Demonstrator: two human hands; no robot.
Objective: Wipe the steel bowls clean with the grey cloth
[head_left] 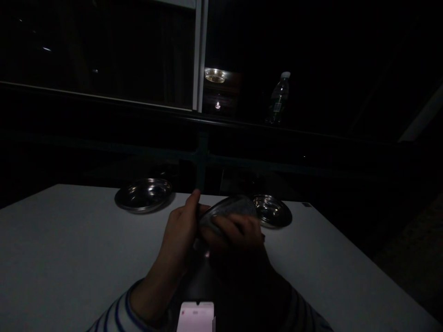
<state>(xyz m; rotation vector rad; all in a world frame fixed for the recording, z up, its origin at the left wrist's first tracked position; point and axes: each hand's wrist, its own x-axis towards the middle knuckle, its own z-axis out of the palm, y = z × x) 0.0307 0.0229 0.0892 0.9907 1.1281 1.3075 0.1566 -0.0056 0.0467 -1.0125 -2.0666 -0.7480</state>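
Note:
A shiny metal dish (238,203) is tilted up in front of me, above the white table. My left hand (180,228) grips its left side, the thumb pointing up along the rim. Over the dish's near face lie the curled fingers of my right hand (238,233), pressed against it. Whether a cloth or another thin thing is under those fingers is too dark to tell. Just behind the right hand, a second metal dish (273,213) rests on the table. To the left of my hands sits a third metal dish (141,196).
A phone with a lit screen (196,316) lies at the near edge, below my wrists. The white table (69,249) extends to both sides. Beyond it, a plastic bottle (278,100) with a white cap stands by a dark window (104,55). The room is very dim.

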